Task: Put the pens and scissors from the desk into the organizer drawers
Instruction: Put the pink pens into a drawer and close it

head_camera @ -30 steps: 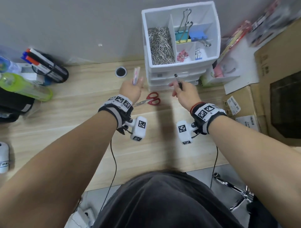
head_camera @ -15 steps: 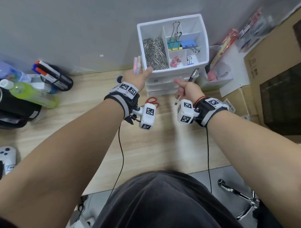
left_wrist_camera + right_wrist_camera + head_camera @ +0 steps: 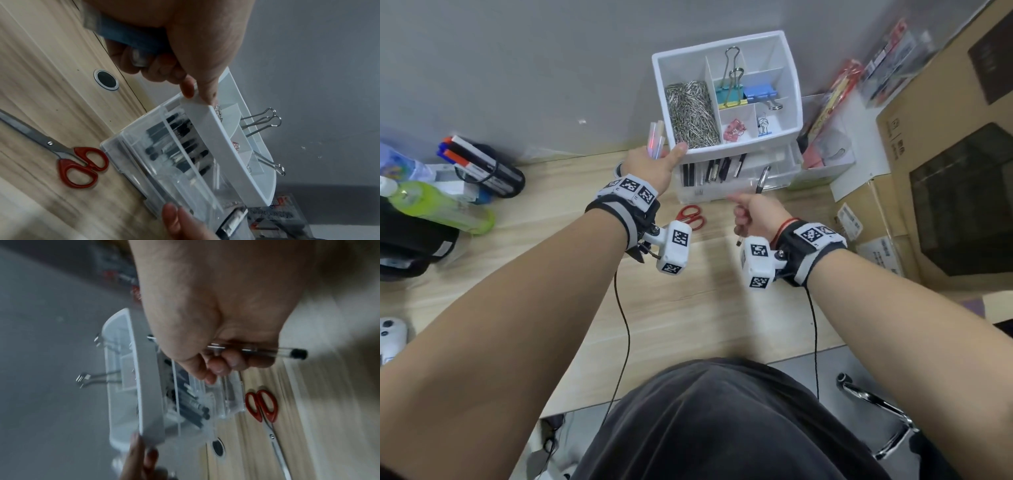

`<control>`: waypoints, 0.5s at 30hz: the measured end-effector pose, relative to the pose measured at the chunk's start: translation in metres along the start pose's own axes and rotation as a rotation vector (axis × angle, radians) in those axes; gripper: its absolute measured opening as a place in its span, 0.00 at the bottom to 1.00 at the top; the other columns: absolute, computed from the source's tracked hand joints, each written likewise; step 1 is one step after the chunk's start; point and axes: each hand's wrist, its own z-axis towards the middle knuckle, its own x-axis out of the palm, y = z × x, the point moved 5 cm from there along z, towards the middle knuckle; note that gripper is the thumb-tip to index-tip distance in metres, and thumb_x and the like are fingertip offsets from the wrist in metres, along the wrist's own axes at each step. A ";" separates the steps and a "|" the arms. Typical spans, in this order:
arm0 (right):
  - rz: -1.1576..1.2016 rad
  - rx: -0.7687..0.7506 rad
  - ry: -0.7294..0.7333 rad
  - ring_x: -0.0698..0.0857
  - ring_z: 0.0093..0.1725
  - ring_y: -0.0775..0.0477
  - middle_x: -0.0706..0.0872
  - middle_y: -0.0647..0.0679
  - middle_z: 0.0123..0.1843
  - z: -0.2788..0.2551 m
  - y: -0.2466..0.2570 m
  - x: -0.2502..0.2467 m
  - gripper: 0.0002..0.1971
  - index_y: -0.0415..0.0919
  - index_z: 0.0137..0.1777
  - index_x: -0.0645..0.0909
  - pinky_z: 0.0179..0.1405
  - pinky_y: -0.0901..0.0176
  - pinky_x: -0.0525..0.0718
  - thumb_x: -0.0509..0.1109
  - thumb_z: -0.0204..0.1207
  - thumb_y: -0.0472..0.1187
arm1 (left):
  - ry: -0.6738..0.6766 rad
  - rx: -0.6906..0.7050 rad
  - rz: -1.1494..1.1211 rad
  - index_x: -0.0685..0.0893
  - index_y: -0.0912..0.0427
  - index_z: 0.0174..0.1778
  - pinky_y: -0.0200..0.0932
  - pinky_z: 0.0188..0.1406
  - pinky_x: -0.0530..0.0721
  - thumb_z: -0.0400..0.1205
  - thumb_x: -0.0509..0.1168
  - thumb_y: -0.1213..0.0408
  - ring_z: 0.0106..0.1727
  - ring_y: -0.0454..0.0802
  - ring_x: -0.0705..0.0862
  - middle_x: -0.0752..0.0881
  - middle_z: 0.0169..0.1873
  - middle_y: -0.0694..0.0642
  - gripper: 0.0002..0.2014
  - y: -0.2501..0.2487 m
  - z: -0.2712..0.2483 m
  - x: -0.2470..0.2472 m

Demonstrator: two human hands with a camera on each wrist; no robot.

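Note:
The white organizer (image 3: 789, 78) stands against the wall, and its top tray holds paper clips and binder clips. Its clear top drawer (image 3: 722, 196) is pulled out, with several black pens (image 3: 717, 169) inside. My left hand (image 3: 654, 162) grips a few clear pens (image 3: 655, 138), and its thumb presses the tray's front left corner (image 3: 193, 97). My right hand (image 3: 753, 210) grips a clear pen with a black cap (image 3: 267, 351) just in front of the open drawer. Red-handled scissors (image 3: 690, 216) lie on the desk before the organizer, between my hands.
A strapped bundle of markers (image 3: 479, 168) and a green bottle (image 3: 438, 209) lie at the left. Cardboard boxes (image 3: 945, 178) and stationery packs (image 3: 828, 137) crowd the right. A cable hole (image 3: 106, 79) sits left of the organizer. A white controller (image 3: 392, 335) lies at the far left.
The top drawer, shut before, now stands pulled out. My left hand rose to the organizer's corner and presses it. My right hand drew back toward me with its pen.

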 end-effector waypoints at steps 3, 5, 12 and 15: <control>-0.390 -0.074 0.011 0.65 0.22 0.52 0.69 0.52 0.24 -0.012 -0.001 -0.003 0.08 0.38 0.50 0.83 0.23 0.61 0.66 0.66 0.84 0.42 | 0.023 0.016 -0.006 0.74 0.52 0.30 0.39 0.27 0.71 0.75 0.71 0.36 0.26 0.46 0.73 0.75 0.24 0.48 0.24 0.004 -0.005 0.003; -0.567 -0.228 0.051 0.67 0.24 0.51 0.70 0.51 0.25 -0.024 0.019 0.004 0.12 0.41 0.43 0.83 0.23 0.61 0.66 0.65 0.85 0.46 | 0.059 0.001 0.062 0.76 0.52 0.32 0.39 0.26 0.72 0.74 0.73 0.38 0.28 0.45 0.77 0.78 0.26 0.48 0.22 0.012 -0.008 0.006; -1.313 -0.633 -0.221 0.81 0.40 0.39 0.82 0.39 0.40 -0.029 0.088 -0.001 0.16 0.35 0.44 0.82 0.38 0.53 0.76 0.60 0.85 0.46 | 0.146 -0.085 0.100 0.78 0.53 0.33 0.37 0.23 0.72 0.75 0.74 0.52 0.26 0.48 0.76 0.78 0.24 0.50 0.14 0.026 -0.015 0.013; -1.574 -0.563 -0.208 0.80 0.42 0.38 0.80 0.40 0.40 -0.025 0.084 -0.008 0.16 0.38 0.40 0.78 0.42 0.54 0.75 0.59 0.85 0.46 | 0.195 -0.098 0.145 0.83 0.54 0.38 0.36 0.24 0.74 0.73 0.75 0.54 0.27 0.48 0.78 0.80 0.27 0.50 0.10 0.023 -0.013 0.012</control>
